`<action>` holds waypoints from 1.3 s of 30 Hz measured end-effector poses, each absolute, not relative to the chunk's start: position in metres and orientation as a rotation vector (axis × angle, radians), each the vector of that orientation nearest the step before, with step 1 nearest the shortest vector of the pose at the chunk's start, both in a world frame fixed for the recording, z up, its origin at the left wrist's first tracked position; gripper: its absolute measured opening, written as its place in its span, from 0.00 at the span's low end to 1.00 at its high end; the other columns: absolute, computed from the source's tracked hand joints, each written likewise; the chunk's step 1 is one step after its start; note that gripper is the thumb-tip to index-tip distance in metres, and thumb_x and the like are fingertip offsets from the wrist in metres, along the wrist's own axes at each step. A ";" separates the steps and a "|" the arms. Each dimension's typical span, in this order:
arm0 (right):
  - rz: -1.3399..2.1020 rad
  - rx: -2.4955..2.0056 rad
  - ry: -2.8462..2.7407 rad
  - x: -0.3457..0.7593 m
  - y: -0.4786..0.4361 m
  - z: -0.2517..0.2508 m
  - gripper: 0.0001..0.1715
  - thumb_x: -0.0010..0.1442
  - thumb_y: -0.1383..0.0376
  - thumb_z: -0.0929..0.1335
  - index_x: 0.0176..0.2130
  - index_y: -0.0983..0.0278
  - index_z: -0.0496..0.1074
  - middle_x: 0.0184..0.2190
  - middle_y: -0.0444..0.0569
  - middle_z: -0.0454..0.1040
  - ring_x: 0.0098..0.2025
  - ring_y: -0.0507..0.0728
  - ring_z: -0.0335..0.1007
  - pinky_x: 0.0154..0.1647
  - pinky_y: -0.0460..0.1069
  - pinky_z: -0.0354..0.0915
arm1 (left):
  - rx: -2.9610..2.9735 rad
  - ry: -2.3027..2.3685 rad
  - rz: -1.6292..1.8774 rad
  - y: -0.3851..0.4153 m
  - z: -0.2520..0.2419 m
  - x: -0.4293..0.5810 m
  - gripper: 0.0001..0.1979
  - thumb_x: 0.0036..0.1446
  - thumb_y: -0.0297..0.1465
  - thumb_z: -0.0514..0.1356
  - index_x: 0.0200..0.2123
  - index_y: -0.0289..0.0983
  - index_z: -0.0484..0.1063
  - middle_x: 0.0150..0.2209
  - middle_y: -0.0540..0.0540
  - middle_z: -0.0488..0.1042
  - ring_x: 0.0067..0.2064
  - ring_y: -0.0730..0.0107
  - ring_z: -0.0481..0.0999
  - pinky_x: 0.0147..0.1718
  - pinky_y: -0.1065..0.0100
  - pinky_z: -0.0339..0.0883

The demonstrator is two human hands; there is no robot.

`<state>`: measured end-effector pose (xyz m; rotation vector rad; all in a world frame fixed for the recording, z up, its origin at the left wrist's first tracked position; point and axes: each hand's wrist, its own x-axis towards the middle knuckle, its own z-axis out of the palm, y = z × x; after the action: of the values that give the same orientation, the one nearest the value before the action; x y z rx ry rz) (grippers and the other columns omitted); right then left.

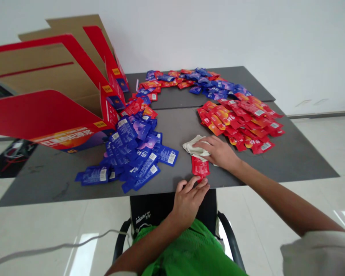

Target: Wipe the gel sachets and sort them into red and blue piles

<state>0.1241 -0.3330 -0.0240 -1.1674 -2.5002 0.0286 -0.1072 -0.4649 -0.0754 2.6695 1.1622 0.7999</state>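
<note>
A red pouch (200, 167) lies flat near the table's front edge, its narrow end towards me. My left hand (189, 197) has its fingertips on that narrow end, holding it against the edge. Over the pouch's far part is a crumpled white cloth (193, 147), gripped under my right hand (220, 152). The cloth covers the upper part of the pouch. To the left is a heap of blue pouches (138, 153), and to the right a stack of red pouches (244, 122).
Mixed red and blue pouches (186, 78) form an arc along the back of the grey table (175, 122). Two open red cardboard boxes (46, 111) stand at the left. A black chair (232, 241) is beneath me, and a grey cable (60, 245) hangs at the lower left.
</note>
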 end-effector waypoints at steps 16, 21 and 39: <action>0.091 -1.128 -2.508 0.117 -0.400 -0.018 0.23 0.72 0.62 0.70 0.64 0.54 0.72 0.59 0.52 0.77 0.56 0.63 0.73 0.53 0.56 0.74 | 2.632 1.157 0.862 -0.465 -0.075 -0.107 0.13 0.77 0.30 0.58 0.57 0.46 0.79 0.57 0.51 0.84 0.64 0.64 0.78 0.51 0.58 0.66; -0.049 -1.286 -2.416 0.122 -0.330 -0.021 0.23 0.71 0.60 0.71 0.63 0.58 0.74 0.56 0.56 0.78 0.56 0.66 0.74 0.56 0.58 0.73 | 2.646 1.176 0.829 -0.465 -0.073 -0.107 0.13 0.76 0.30 0.59 0.57 0.46 0.79 0.59 0.51 0.82 0.64 0.63 0.77 0.51 0.57 0.67; 0.030 -1.629 -1.417 0.157 -0.455 -0.049 0.21 0.69 0.49 0.73 0.55 0.56 0.80 0.51 0.51 0.83 0.51 0.65 0.80 0.57 0.61 0.73 | 2.602 1.548 0.660 -0.428 -0.034 -0.071 0.33 0.71 0.48 0.62 0.69 0.33 0.65 0.60 0.33 0.74 0.55 0.48 0.74 0.50 0.51 0.71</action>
<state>0.1566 -0.4545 -0.0487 -1.6287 -1.4168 0.0300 -0.0715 -0.4277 -0.0337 2.6020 1.5477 0.6597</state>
